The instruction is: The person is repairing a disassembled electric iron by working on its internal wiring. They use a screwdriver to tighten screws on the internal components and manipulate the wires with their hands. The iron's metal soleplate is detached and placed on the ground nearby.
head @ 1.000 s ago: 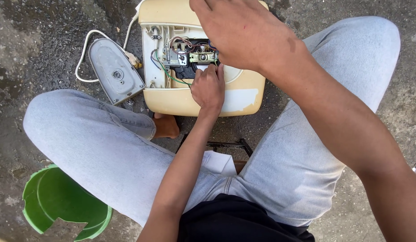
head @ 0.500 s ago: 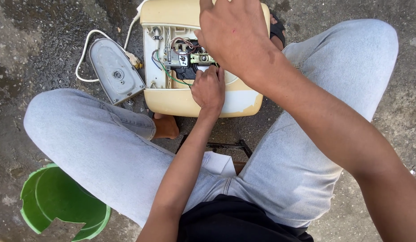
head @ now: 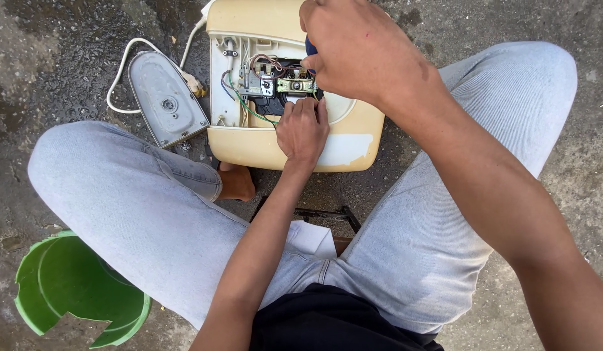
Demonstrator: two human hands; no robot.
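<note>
Left hand point(head: 303, 133) resting palm-down on the cream appliance casing point(head: 249, 146), fingers point(head: 300, 108) bunched together with their tips pressed at the lower edge of the exposed wiring and switch block point(head: 275, 84); whether they pinch anything there cannot be told. Right hand point(head: 357, 55) hovering over the top right of the same casing, curled tight around a dark blue tool handle point(head: 310, 47), of which only a sliver shows between thumb and forefinger, the tip hidden beneath the knuckles. Switch block set in the open recess in the middle of the casing, with red, green and white wires point(head: 246, 107) looping off its left side. Casing itself lying on wet concrete ground point(head: 67, 52) between the two knees in light grey jeans point(head: 139, 208). Just left of the casing, touching its edge, a grey iron soleplate point(head: 165, 97) face-up with a white cord point(head: 129, 49) curling around its top. Below the casing, a bare foot point(head: 236, 185) and a dark metal stool frame point(head: 308, 214). Well away from the casing, toward the lower left, a broken green plastic bucket point(head: 74, 292).
</note>
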